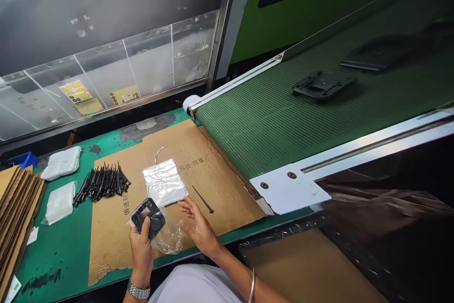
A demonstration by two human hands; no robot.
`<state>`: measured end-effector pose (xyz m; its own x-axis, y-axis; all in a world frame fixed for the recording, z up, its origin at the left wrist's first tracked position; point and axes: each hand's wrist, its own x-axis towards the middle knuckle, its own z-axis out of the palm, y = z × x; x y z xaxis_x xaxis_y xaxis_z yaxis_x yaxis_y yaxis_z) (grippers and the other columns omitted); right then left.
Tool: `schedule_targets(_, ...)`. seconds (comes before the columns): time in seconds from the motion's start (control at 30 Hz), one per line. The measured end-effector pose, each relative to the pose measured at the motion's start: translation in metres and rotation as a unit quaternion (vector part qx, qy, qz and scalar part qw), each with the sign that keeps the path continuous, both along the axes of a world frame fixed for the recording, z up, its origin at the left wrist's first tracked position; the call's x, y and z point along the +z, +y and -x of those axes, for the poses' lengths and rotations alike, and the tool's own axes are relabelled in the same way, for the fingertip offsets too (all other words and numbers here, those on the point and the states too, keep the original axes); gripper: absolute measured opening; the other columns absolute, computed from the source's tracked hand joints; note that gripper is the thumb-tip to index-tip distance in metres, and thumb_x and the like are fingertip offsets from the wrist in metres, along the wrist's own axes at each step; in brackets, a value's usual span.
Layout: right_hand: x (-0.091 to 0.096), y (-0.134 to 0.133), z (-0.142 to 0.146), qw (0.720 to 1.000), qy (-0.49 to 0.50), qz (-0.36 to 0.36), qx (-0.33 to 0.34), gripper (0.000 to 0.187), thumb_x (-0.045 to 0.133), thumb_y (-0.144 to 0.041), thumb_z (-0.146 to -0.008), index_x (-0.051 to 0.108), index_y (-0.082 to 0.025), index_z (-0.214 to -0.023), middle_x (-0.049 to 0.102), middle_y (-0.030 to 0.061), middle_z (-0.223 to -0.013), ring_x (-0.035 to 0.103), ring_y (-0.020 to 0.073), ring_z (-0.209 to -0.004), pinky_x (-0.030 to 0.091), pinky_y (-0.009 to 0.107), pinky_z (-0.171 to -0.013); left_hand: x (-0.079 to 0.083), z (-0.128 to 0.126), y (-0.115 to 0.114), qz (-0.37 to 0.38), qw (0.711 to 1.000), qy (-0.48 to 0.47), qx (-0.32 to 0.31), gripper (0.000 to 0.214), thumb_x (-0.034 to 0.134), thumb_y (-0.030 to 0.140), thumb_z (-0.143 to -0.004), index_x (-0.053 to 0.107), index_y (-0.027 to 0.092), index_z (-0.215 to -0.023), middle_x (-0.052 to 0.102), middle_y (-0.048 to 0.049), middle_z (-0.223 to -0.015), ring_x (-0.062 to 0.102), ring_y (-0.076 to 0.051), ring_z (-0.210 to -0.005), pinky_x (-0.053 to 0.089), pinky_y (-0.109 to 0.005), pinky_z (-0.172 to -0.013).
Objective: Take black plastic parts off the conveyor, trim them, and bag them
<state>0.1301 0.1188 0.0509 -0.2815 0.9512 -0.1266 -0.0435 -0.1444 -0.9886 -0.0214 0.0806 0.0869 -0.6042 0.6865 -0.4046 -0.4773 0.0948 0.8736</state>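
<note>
My left hand [142, 244] grips a flat black plastic part [153, 227] with rounded corners, its thumb lying across the face. A clear plastic bag [170, 237] hangs around the part and trails to the right. Beside the bag, my right hand [198, 227] is raised with fingers apart and nothing in it. Just beyond the hands lies a stack of clear plastic bags [165, 182] on a cardboard sheet [117, 251]. A single thin black rod [202, 199] with a wider end rests to the right of that stack.
A heap of black rods [102, 182] sits at the cardboard's left. More bag stacks [61, 202] lie on the green table [67, 255], near piled cardboard [17, 218]. At right, a green conveyor belt [248, 123] carries black plastic parts [322, 86]. An open lined box [312, 270] stands below it.
</note>
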Motion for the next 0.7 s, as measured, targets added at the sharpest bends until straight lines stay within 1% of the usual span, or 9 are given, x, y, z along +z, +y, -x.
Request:
schedule_targets(0.07,0.009,-0.003,0.013,0.998,0.055,-0.010,0.039,0.089,0.073,-0.035,-0.057,0.028,-0.018,-0.132,0.047,0.0127,-0.125,0.047,0.0235,-0.112,0.032,0.040,-0.097,0.004,-0.008,-0.002,-0.008,1.000,-0.005,-0.025,0.035,0.071,0.032,-0.061,0.064,0.015,-0.091,0.070,-0.0056,-0.089,0.063,-0.021,-0.086,0.049,-0.031,-0.078)
schedule_targets(0.13,0.017,-0.007,0.025,0.989,0.107,0.023,0.098,0.090,0.076,-0.035,-0.053,0.031,-0.019,-0.130,0.054,0.0096,-0.115,0.051,0.0218,-0.105,0.037,0.038,-0.092,0.003,-0.011,-0.002,-0.021,0.998,-0.048,-0.028,0.033,0.068,0.036,-0.065,0.064,0.019,-0.093,0.070,-0.0037,-0.090,0.064,-0.021,-0.088,0.050,-0.033,-0.079)
schedule_targets(0.23,0.024,-0.010,0.031,0.967,0.151,0.115,0.170,0.052,0.070,-0.039,-0.060,0.055,-0.017,-0.105,0.061,0.0006,-0.081,0.056,0.0134,-0.073,0.045,0.025,-0.066,-0.004,-0.005,0.002,-0.020,0.990,-0.131,-0.042,0.021,0.066,0.040,-0.066,0.067,0.024,-0.080,0.072,0.0015,-0.078,0.066,-0.017,-0.076,0.051,-0.030,-0.075)
schedule_targets(0.3,0.025,-0.007,0.024,0.953,0.150,0.155,0.212,0.026,0.067,-0.035,-0.063,0.061,-0.014,-0.077,0.055,-0.0039,-0.059,0.047,0.0072,-0.052,0.037,0.017,-0.048,-0.010,0.000,0.005,0.000,0.984,-0.156,-0.083,0.019,0.066,0.041,-0.065,0.067,0.023,-0.069,0.071,-0.0001,-0.071,0.066,-0.017,-0.068,0.052,-0.032,-0.073)
schedule_targets(0.37,0.022,-0.004,0.013,0.944,0.140,0.171,0.247,0.017,0.066,-0.028,-0.062,0.059,-0.013,-0.059,0.048,-0.0062,-0.047,0.037,0.0039,-0.042,0.027,0.014,-0.039,-0.015,0.002,0.005,0.026,0.975,-0.169,-0.142,0.020,0.067,0.041,-0.064,0.067,0.021,-0.064,0.071,-0.0036,-0.067,0.066,-0.020,-0.065,0.052,-0.038,-0.072)
schedule_targets(0.43,0.018,-0.003,0.003,0.937,0.135,0.183,0.266,0.012,0.066,-0.022,-0.058,0.059,-0.013,-0.053,0.048,-0.0065,-0.042,0.035,0.0034,-0.038,0.022,0.014,-0.035,-0.017,-0.002,0.002,0.054,0.959,-0.183,-0.208,0.022,0.071,0.040,-0.059,0.067,0.019,-0.059,0.069,-0.0060,-0.063,0.066,-0.023,-0.062,0.052,-0.043,-0.071)
schedule_targets(0.53,0.011,-0.010,-0.006,0.937,0.134,0.209,0.245,0.008,0.066,-0.016,-0.051,0.059,-0.014,-0.048,0.050,-0.0059,-0.038,0.038,0.0049,-0.034,0.024,0.013,-0.031,-0.013,-0.010,-0.007,0.093,0.933,-0.178,-0.299,0.025,0.077,0.039,-0.051,0.068,0.018,-0.064,0.070,-0.0063,-0.065,0.066,-0.026,-0.061,0.053,-0.045,-0.068)
schedule_targets(0.6,0.006,-0.017,-0.009,0.947,0.144,0.223,0.181,0.007,0.066,-0.014,-0.048,0.059,-0.014,-0.048,0.049,-0.0068,-0.037,0.040,0.0054,-0.033,0.028,0.013,-0.031,-0.009,-0.014,-0.009,0.116,0.920,-0.108,-0.358,0.033,0.076,0.040,-0.053,0.069,0.019,-0.077,0.071,-0.0075,-0.075,0.066,-0.029,-0.073,0.052,-0.044,-0.071)
schedule_targets(0.7,0.000,-0.026,-0.020,0.950,0.185,0.243,0.060,0.010,0.068,-0.021,-0.049,0.063,-0.016,-0.056,0.048,-0.0076,-0.038,0.040,0.0049,-0.033,0.031,0.014,-0.033,-0.008,-0.021,0.000,0.142,0.890,0.017,-0.432,0.040,0.076,0.047,-0.047,0.070,0.020,-0.076,0.071,-0.0088,-0.077,0.064,-0.034,-0.083,0.052,-0.044,-0.074)
